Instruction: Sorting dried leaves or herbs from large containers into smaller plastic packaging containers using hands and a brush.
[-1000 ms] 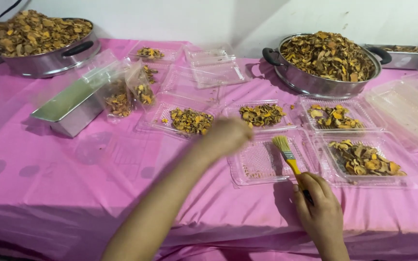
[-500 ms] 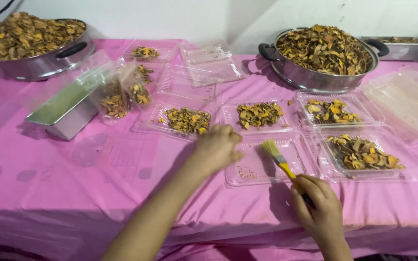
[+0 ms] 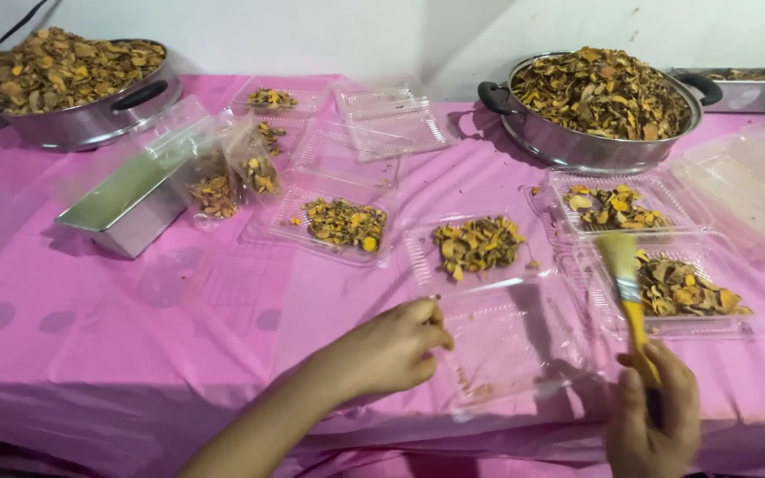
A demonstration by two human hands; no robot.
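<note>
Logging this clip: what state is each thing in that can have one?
Left hand: fingers pinching the near clear tray's edge.
Right hand: closed on the brush handle.
Brush: raised, bristles up.
Near clear tray: open, only crumbs.
Right pan: heaped full.
Left pan: heaped full.

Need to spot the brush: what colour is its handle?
Yellow handle, pale bristles, held in the right hand; head view.

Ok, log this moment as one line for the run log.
left hand: holding edge of clear tray | right hand: gripping yellow brush, bristles raised over the tray | surface: pink tablecloth
</note>
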